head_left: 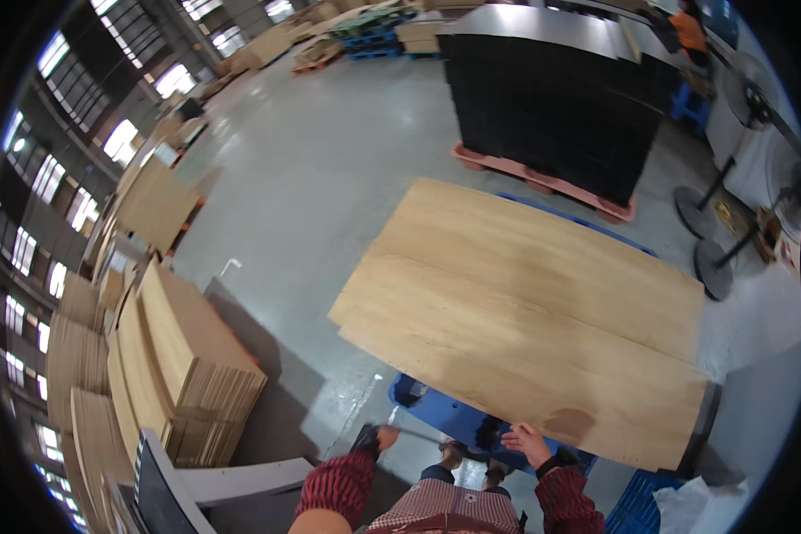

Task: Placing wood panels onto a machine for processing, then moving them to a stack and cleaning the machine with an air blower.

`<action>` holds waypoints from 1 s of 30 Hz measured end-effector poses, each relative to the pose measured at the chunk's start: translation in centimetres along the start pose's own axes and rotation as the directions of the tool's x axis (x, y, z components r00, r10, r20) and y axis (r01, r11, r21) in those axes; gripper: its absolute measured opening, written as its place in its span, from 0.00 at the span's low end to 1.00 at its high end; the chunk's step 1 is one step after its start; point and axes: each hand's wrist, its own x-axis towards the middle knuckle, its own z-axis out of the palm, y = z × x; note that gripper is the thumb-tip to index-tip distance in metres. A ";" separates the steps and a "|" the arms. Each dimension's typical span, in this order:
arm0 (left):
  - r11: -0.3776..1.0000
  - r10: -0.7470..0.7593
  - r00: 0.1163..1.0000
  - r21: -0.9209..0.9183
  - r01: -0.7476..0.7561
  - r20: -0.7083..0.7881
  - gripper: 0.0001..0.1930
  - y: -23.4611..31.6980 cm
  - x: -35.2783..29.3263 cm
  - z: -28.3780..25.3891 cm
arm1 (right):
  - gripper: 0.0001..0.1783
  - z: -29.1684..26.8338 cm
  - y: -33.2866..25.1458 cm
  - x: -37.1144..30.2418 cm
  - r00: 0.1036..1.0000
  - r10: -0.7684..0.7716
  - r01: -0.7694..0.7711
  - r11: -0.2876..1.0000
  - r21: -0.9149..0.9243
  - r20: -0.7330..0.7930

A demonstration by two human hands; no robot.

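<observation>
Two wide light-brown wood sheets lie side by side on a blue pallet in front of me. My right hand is at the near edge of the sheets, palm partly turned up and fingers stretched out, with nothing visible in it. Further left, my left hand is closed beside the pallet, off the wood. A thin dark strip runs from it toward my feet; its kind is too blurred to make out. Both sleeves are red and black.
A tall black stack of panels stands on a reddish pallet beyond the sheets. Stacked boards rise at the left. Standing fans are on the right. A grey-framed machine or screen sits at lower left, a blue crate at lower right.
</observation>
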 end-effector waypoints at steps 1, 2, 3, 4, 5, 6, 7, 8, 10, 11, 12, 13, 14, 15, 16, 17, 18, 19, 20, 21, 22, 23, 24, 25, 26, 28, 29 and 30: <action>0.878 -0.072 0.947 -0.430 0.209 0.314 0.08 5.1 -1.7 0.8 | 0.14 -2.4 0.3 -1.4 0.997 0.003 -0.002 1.000 0.010 -0.083; 0.776 -0.090 0.877 -0.519 0.358 0.471 0.09 7.0 -5.7 0.4 | 0.14 -2.7 0.2 -2.6 0.995 0.001 -0.002 1.000 -0.015 -0.097; 0.714 -0.096 0.807 -0.524 0.464 0.583 0.10 8.1 -10.3 0.2 | 0.14 -2.7 0.6 -3.3 0.995 0.016 -0.015 1.000 0.011 -0.096; 0.667 -0.096 0.751 -0.517 0.536 0.654 0.11 9.3 -15.2 0.1 | 0.13 -1.8 0.9 -3.9 0.997 0.028 -0.026 0.999 0.024 -0.072; 0.633 -0.093 0.712 -0.511 0.581 0.696 0.12 10.8 -19.4 0.2 | 0.13 -0.8 1.1 -4.5 0.995 0.055 -0.052 0.998 0.035 -0.080; 0.601 -0.072 0.689 -0.519 0.607 0.721 0.13 12.5 -22.6 0.6 | 0.12 0.4 1.5 -4.8 0.993 0.083 -0.080 0.996 0.044 -0.087; 0.567 -0.050 0.680 -0.540 0.622 0.731 0.14 14.1 -24.7 1.1 | 0.11 1.4 2.5 -4.5 0.991 0.102 -0.101 0.995 0.018 -0.082; 0.521 -0.033 0.681 -0.569 0.636 0.731 0.15 15.4 -26.1 1.9 | 0.11 3.0 3.1 -3.8 0.989 0.123 -0.124 0.992 -0.008 -0.080; -0.201 -0.448 0.291 -0.413 0.888 0.845 0.17 22.1 -23.5 2.9 | 0.11 8.2 2.8 -2.1 0.987 0.159 -0.158 0.983 -0.089 0.003; 0.194 -0.385 0.595 -0.569 0.799 0.705 0.16 21.0 -23.9 3.7 | 0.11 12.3 2.9 -0.5 0.978 0.194 -0.182 0.972 -0.150 0.071; 0.580 -0.198 0.879 -0.671 0.462 0.433 0.16 17.8 -18.3 0.2 | 0.11 14.0 2.7 0.8 0.982 0.182 -0.171 0.968 -0.181 0.044; -0.007 -0.534 0.514 -0.611 0.791 0.671 0.17 20.0 -19.2 3.9 | 0.11 19.6 3.9 3.0 0.950 0.226 -0.167 0.950 -0.264 0.214; 0.299 -0.643 0.690 -0.721 0.625 0.331 0.17 20.2 -18.6 5.7 | 0.11 23.6 5.2 4.9 0.930 0.263 -0.176 0.932 -0.317 0.257; 0.115 -0.614 0.718 -0.862 0.493 0.328 0.17 17.3 -16.8 4.5 | 0.11 26.4 5.8 7.3 0.925 0.293 -0.183 0.901 -0.393 0.242; -0.080 -0.579 0.749 -0.937 0.340 0.322 0.17 13.9 -14.8 2.0 | 0.11 29.4 6.1 9.4 0.922 0.317 -0.189 0.868 -0.459 0.221; -0.064 -0.603 0.762 -0.966 0.250 0.237 0.17 9.8 -15.4 1.0 | 0.11 33.3 6.6 10.6 0.917 0.339 -0.203 0.852 -0.483 0.212; -0.048 -0.623 0.768 -0.987 0.154 0.150 0.17 6.5 -16.1 -0.2 | 0.11 36.1 6.9 12.0 0.911 0.355 -0.206 0.832 -0.515 0.210; -0.139 -0.660 0.713 -0.971 0.195 0.238 0.17 1.4 -16.3 -4.0 | 0.11 37.1 7.1 13.6 0.920 0.328 -0.177 0.835 -0.520 0.214; -0.246 -0.718 0.601 -0.936 0.251 0.350 0.17 -3.0 -19.4 -7.5 | 0.11 39.9 8.1 15.1 0.904 0.337 -0.147 0.824 -0.547 0.264; -0.364 -0.715 0.547 -0.900 0.239 0.434 0.17 -6.0 -21.3 -5.4 | 0.11 42.0 9.0 16.0 0.897 0.351 -0.143 0.805 -0.576 0.268; -0.478 -0.718 0.461 -0.851 0.218 0.521 0.17 -9.0 -24.9 -3.9 | 0.11 44.9 10.0 16.4 0.870 0.390 -0.140 0.782 -0.607 0.303; -0.559 -0.730 0.391 -0.819 0.128 0.560 0.16 -12.2 -27.4 -4.5 | 0.11 46.4 10.7 17.3 0.872 0.408 -0.135 0.732 -0.668 0.271; -0.626 -0.730 0.327 -0.779 0.033 0.600 0.15 -15.5 -29.9 -5.8 | 0.11 47.5 11.5 18.2 0.876 0.420 -0.132 0.680 -0.721 0.236; -0.634 -0.731 0.305 -0.773 0.028 0.610 0.15 -18.3 -32.2 -6.9 | 0.12 48.2 12.4 19.1 0.884 0.415 -0.114 0.641 -0.759 0.217; -0.680 -0.730 0.196 -0.725 -0.110 0.655 0.14 -20.9 -33.8 -8.1 | 0.12 47.0 13.8 20.9 0.898 0.397 -0.113 0.623 -0.774 0.188; -0.696 -0.698 0.040 -0.665 -0.270 0.714 0.13 -23.2 -36.9 -8.7 | 0.10 48.4 13.9 21.1 0.918 0.345 0.052 0.385 -0.921 0.196; -0.668 -0.727 0.090 -0.670 -0.324 0.681 0.12 -25.6 -36.2 -10.3 | 0.11 37.6 16.9 30.0 0.766 0.237 0.615 -0.001 -0.788 0.597; -0.648 -0.737 0.098 -0.659 -0.382 0.669 0.12 -26.6 -36.7 -10.7 | 0.12 33.2 18.0 34.2 0.627 0.358 0.779 -0.303 -0.549 0.692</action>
